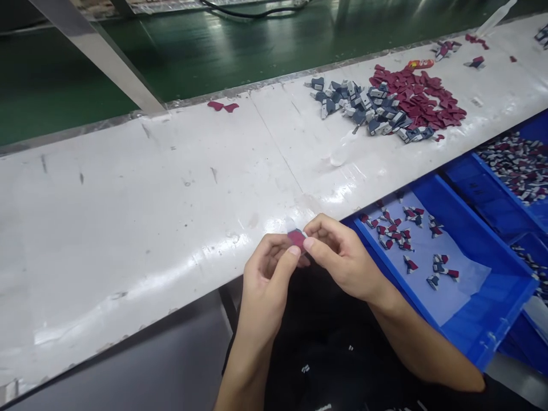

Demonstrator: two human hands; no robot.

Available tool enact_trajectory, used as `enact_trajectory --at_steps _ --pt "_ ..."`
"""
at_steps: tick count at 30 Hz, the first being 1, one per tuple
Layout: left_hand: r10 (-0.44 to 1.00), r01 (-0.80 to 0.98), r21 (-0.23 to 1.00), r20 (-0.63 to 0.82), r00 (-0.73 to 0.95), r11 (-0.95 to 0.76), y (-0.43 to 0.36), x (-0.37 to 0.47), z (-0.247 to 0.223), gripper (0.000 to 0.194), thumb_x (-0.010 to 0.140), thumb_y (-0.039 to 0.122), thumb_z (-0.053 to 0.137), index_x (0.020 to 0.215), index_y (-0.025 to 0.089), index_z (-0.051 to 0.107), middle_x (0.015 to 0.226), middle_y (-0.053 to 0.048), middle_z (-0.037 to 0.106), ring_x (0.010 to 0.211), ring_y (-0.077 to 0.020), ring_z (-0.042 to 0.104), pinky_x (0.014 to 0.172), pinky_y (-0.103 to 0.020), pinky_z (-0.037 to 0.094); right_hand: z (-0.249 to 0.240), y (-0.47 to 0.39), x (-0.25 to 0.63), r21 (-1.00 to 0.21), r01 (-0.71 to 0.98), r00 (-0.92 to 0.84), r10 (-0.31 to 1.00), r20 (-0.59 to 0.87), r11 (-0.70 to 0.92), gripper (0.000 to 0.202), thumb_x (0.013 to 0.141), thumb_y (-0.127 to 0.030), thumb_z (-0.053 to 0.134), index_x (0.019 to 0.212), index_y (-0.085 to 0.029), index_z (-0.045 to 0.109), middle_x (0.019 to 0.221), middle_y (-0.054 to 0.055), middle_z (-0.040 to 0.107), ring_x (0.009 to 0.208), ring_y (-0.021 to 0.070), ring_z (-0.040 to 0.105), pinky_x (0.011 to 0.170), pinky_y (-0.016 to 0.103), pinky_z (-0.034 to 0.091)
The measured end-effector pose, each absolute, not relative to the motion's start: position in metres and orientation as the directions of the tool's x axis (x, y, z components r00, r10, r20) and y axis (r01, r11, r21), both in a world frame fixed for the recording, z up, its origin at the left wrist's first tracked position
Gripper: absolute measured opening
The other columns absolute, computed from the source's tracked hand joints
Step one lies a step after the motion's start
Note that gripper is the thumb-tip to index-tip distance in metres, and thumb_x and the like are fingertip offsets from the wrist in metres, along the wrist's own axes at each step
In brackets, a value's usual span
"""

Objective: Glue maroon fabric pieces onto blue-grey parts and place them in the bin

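Observation:
Near the front edge of the white table, my left hand (274, 265) and my right hand (331, 251) meet at one small red and dark grey part (296, 237). Both thumbs press on it from above, and the fingers curl beneath and behind it. Farther back on the table lies a heap of dark grey and white pieces (363, 103), touching a pile of red pieces (428, 97). Two loose red pieces (222, 107) rest near the table's back edge. The underside of the held part is hidden by my fingers.
To the right, below the table (128, 228), a blue bin (475, 285) holds assembled parts on a white sheet. More blue bins (496, 200) stand beyond it. A metal post (103, 57) rises at the back left, before a green surface (240, 51).

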State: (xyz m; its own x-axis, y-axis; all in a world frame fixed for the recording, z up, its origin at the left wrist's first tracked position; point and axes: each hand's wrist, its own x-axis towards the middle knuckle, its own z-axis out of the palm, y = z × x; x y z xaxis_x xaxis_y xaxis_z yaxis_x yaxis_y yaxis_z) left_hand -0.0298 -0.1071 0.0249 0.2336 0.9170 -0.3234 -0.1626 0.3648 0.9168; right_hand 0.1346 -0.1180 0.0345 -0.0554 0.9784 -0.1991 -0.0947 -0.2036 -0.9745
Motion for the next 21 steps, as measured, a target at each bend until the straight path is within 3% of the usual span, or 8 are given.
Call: enact_trajectory --at_steps 4,8,12,21 --pt "0.926 -0.138 0.934 -0.291 0.239 0.329 -0.106 -0.025 0.028 0.016 0.102 0.04 0.08 0.104 0.024 0.079 0.091 -0.001 0.08 0.085 -0.0163 0.077 0.082 -0.029 0.064 0.035 -0.119 0.139 -0.966 -0.178 -0.069 0.982 -0.177 -0.187 0.019 0.105 -0.036 0.078 0.098 -0.023 0.065 0.073 -0.005 0.068 0.061 0.0114 0.06 0.06 0.026 0.051" --pt "0.932 -0.16 0.931 -0.291 0.215 0.328 -0.105 -0.021 0.028 0.017 0.102 0.041 0.081 0.103 0.024 0.079 0.085 -0.001 0.08 0.081 -0.0157 0.077 0.081 -0.028 0.064 0.034 -0.122 0.144 -0.976 -0.145 -0.071 0.985 -0.157 -0.165 0.022 0.108 -0.037 0.071 0.093 -0.023 0.066 0.077 -0.002 0.071 0.067 0.0138 0.065 0.065 0.029 0.053" --pt "0.909 -0.155 0.922 -0.299 0.29 0.353 -0.106 -0.018 0.029 0.02 0.104 0.043 0.079 0.101 0.023 0.08 0.082 -0.001 0.079 0.078 -0.0161 0.077 0.077 -0.028 0.064 0.029 -0.126 0.148 -0.978 -0.143 -0.103 0.985 -0.141 -0.155 0.029 0.104 -0.03 0.073 0.08 -0.023 0.057 0.076 -0.001 0.071 0.073 0.0174 0.069 0.068 0.032 0.052" --pt "0.893 -0.105 0.929 -0.304 0.332 0.355 -0.11 -0.007 0.033 0.016 0.105 0.038 0.076 0.102 0.022 0.079 0.083 -0.001 0.079 0.078 -0.0155 0.076 0.078 -0.028 0.063 0.02 -0.124 0.148 -0.961 -0.239 -0.047 0.991 -0.129 -0.136 0.032 0.096 -0.022 0.063 0.066 -0.024 0.051 0.061 -0.003 0.06 0.059 0.0134 0.057 0.058 0.028 0.045"
